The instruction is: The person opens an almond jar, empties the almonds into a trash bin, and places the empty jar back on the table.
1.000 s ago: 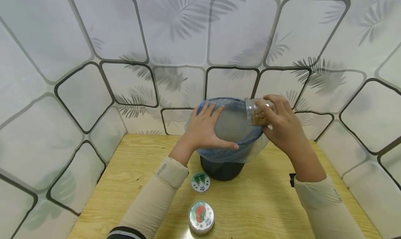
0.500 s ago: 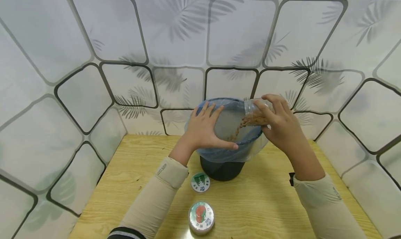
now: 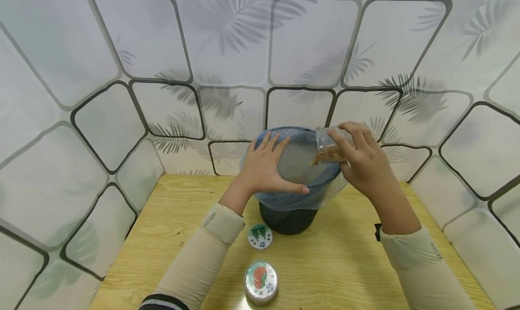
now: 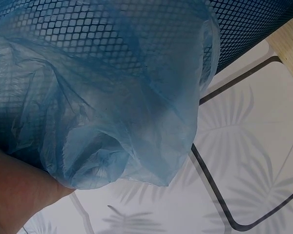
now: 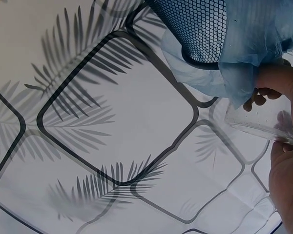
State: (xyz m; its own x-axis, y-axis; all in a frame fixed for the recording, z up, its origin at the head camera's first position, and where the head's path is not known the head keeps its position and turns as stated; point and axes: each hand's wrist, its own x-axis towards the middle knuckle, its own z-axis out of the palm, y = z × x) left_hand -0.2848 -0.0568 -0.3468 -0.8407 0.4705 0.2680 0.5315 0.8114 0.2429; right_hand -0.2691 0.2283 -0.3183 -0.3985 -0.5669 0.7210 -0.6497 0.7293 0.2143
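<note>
My right hand [image 3: 367, 163] grips a clear plastic jar [image 3: 325, 139], tipped on its side over the right part of the bin's opening. Small brown pieces [image 3: 331, 155] lie along the jar's lower side, and a few are at its mouth. In the right wrist view the jar [image 5: 256, 122] shows between thumb and fingers. My left hand [image 3: 264, 168], fingers spread, rests on the left rim of the bin [image 3: 288, 219], its thumb along the front rim. A blue plastic liner [image 3: 284, 199] is folded over the rim; the left wrist view shows the liner [image 4: 136, 112] over dark mesh [image 4: 78, 24].
Before the bin, a round lid [image 3: 260, 236] with a green picture lies on the wooden table [image 3: 195, 238]. Nearer to me stands a round container [image 3: 261, 283] with a red fruit picture on top. A patterned wall covering [image 3: 239, 107] rises behind and on both sides.
The jar has shifted slightly left and tips a little more. Brown pieces ran from its mouth into the bin half a second ago; fewer show there now. The left hand stays put.
</note>
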